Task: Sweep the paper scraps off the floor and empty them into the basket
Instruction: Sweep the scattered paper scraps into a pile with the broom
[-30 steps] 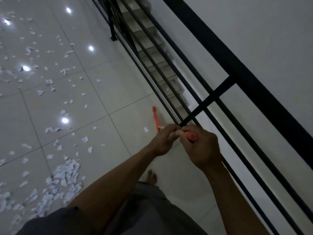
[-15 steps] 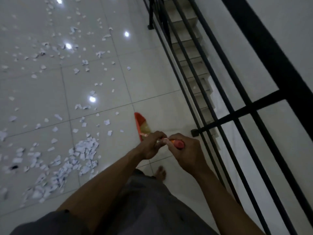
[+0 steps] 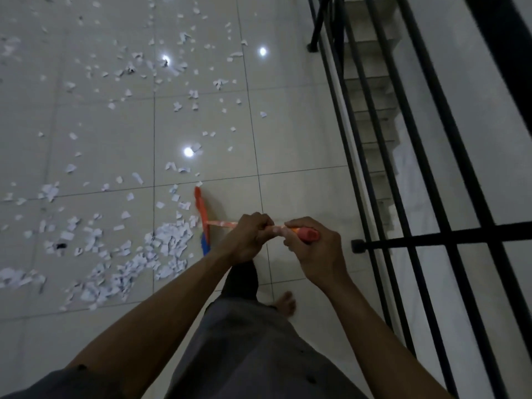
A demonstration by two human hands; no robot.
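Both hands grip the handle of an orange broom [image 3: 203, 214]. My left hand [image 3: 249, 239] holds the shaft lower down, and my right hand [image 3: 312, 250] wraps the red handle end. The broom head rests on the tiled floor beside a swept heap of white paper scraps [image 3: 161, 249]. More loose scraps [image 3: 178, 67] lie scattered across the tiles farther away and to the left. No basket is in view.
A black metal railing [image 3: 403, 174] runs along the right, with a staircase [image 3: 371, 90] going down behind it. My bare foot [image 3: 285, 303] stands on the tile near the railing. Ceiling lights glare off the glossy floor [image 3: 288, 125].
The view has swung left and down, bringing more of the scrap-covered floor into sight. The broom head has moved left, away from the railing, up to the heap of scraps. Both hands keep their hold.
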